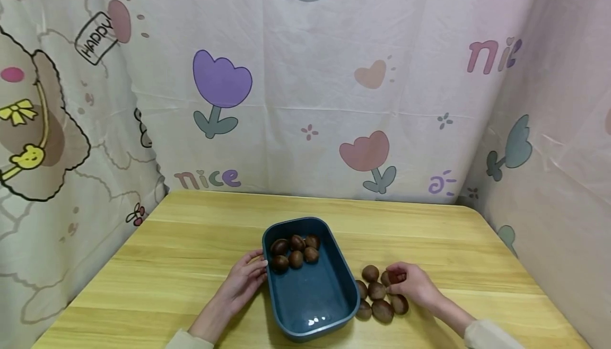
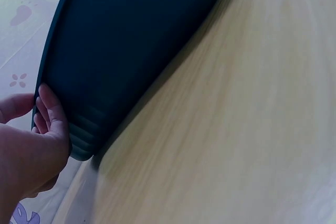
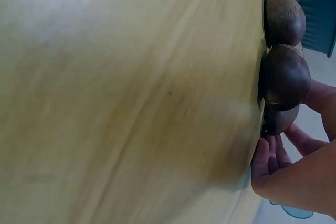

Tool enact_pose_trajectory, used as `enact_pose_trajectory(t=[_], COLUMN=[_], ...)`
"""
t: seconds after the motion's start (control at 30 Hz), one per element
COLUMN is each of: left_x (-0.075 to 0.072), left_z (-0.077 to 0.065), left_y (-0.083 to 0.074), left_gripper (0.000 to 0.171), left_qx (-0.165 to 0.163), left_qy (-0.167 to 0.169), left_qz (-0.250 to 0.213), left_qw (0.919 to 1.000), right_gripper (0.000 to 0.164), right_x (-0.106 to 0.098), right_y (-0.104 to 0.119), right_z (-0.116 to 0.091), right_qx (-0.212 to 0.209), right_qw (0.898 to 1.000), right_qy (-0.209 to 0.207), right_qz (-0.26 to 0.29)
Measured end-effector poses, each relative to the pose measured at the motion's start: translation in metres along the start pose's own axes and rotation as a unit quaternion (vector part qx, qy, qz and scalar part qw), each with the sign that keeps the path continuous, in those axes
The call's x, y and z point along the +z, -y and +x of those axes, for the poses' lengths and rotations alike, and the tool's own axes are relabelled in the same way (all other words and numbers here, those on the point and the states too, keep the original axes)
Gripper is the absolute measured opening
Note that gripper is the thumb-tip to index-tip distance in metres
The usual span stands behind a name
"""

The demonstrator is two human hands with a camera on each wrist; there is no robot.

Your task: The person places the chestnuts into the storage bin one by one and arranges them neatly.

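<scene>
Sleeves [image 1: 190, 341], left fingers [image 1: 256, 267] holding tray [image 1: 312, 293], right fingers [image 1: 397, 267] pinching chestnut [image 1: 384, 278]

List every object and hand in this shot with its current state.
Blue bin: open-topped, partly filled
Chestnuts in bin: six, grouped at the far end
Chestnuts outside bin: whole, clustered on the table
Left hand: holds the bin's rim
Right hand: pinches a chestnut in the cluster
Patterned cloth: hanging, creased

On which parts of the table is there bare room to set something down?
The table is bare left of the left hand, right of the right hand, and between the bin and the back curtain. Crowded: between bin and right hand, where loose chestnuts cluster.
</scene>
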State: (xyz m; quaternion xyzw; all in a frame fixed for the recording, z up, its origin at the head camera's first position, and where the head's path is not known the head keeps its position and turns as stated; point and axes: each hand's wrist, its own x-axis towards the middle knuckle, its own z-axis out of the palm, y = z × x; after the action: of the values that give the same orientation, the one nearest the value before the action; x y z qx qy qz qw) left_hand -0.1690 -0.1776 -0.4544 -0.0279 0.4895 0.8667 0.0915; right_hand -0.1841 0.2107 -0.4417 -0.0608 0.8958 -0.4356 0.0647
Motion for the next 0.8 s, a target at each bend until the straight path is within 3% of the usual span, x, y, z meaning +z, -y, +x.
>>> enact_pose_trajectory(t=[0.23, 0.63, 0.8], left_x=[0.000, 0.000, -0.001], left_z=[0.001, 0.001, 0.000], left_y=[0.000, 0.000, -0.001], left_gripper=[0.023, 0.023, 0.023], left_qx=[-0.001, -0.004, -0.004], left_qy=[-0.003, -0.004, -0.004], left_qz=[0.001, 0.008, 0.006], left_qw=[1.0000, 1.0000, 1.0000], right_gripper=[0.038, 0.037, 0.040], right_x=[0.003, -0.013, -0.021], right_y=[0.001, 0.013, 0.024], right_z=[0.001, 0.007, 0.013], right_qx=[0.007, 0.016, -0.016], right_qw=[0.999, 1.000, 1.000], right_qy=[-0.023, 0.005, 0.015], right_qz=[-0.025, -0.001, 0.007])
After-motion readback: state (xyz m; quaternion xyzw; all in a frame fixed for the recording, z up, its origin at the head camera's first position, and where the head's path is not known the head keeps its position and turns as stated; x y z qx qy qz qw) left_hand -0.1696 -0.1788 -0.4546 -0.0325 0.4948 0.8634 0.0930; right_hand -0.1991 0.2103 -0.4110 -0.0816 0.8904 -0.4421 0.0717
